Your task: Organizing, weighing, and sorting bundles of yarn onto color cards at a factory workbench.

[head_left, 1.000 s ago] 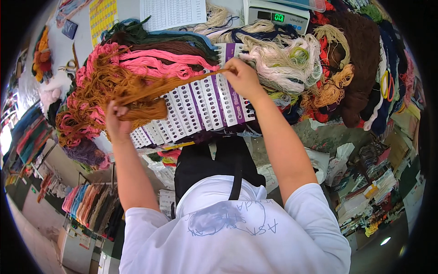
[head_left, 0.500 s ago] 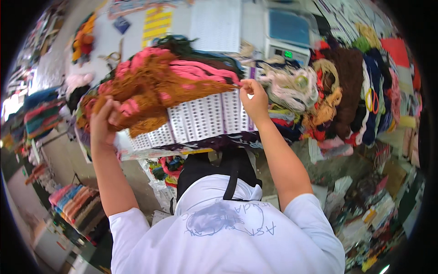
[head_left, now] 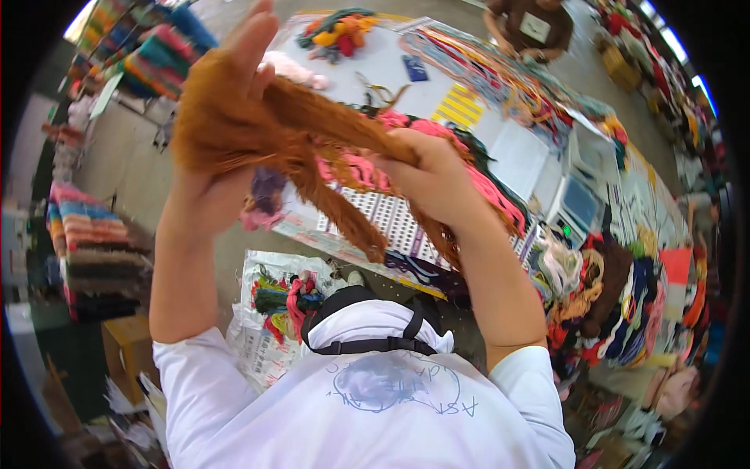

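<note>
A skein of brown yarn (head_left: 230,117) is held up between my two hands above the near side of the table. My left hand (head_left: 205,191) is raised inside its looped end, fingers pointing up and the palm partly hidden by strands. My right hand (head_left: 437,176) is closed around another stretch of the skein, and loose brown ends hang below it. Under the hands, pink yarn (head_left: 500,205) lies with more brown strands across white sheets with rows of dark dots (head_left: 402,227).
A scale (head_left: 580,202) stands on the table's right, beside piled skeins of many colours (head_left: 617,285). Scissors (head_left: 379,92) and a multicoloured yarn bundle (head_left: 340,35) lie farther back. A person in a brown top (head_left: 535,31) is across the table. Stacked yarn (head_left: 101,246) stands at left.
My hands have lifted the brown yarn off the pink yarn and sheets, up and toward the left. The view has swung left, bringing the person across the table into sight.
</note>
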`<act>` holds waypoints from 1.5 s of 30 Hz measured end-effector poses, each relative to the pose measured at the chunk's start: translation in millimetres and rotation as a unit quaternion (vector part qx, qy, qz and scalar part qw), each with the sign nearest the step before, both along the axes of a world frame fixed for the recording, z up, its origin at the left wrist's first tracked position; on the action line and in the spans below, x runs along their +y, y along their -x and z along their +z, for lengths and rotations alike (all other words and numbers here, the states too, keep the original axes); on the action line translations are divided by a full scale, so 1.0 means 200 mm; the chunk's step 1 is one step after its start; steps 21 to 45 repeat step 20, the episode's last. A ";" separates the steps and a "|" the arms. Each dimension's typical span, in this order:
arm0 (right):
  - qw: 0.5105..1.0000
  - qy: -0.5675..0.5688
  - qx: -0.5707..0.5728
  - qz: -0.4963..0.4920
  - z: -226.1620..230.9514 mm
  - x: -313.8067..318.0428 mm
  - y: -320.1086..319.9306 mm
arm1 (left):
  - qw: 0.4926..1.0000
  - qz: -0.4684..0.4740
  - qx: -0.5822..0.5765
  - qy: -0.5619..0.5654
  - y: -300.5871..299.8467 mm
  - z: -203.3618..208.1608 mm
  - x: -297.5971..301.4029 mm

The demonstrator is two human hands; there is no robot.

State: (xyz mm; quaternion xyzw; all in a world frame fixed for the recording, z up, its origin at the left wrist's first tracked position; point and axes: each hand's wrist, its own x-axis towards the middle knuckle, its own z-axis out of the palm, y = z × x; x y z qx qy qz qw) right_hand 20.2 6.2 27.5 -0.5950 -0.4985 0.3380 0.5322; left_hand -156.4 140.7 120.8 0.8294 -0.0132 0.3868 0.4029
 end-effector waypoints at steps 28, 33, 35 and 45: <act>0.921 0.174 -0.083 0.339 -0.11 0.61 0.86 | 0.835 0.237 0.099 0.487 1.39 -0.35 -0.18; 0.921 0.174 -0.083 0.339 -0.11 0.61 0.86 | 0.835 0.237 0.099 0.487 1.39 -0.35 -0.18; 0.921 0.174 -0.083 0.339 -0.11 0.61 0.86 | 0.835 0.237 0.099 0.487 1.39 -0.35 -0.18; 0.921 0.174 -0.083 0.339 -0.11 0.61 0.86 | 0.835 0.237 0.099 0.487 1.39 -0.35 -0.18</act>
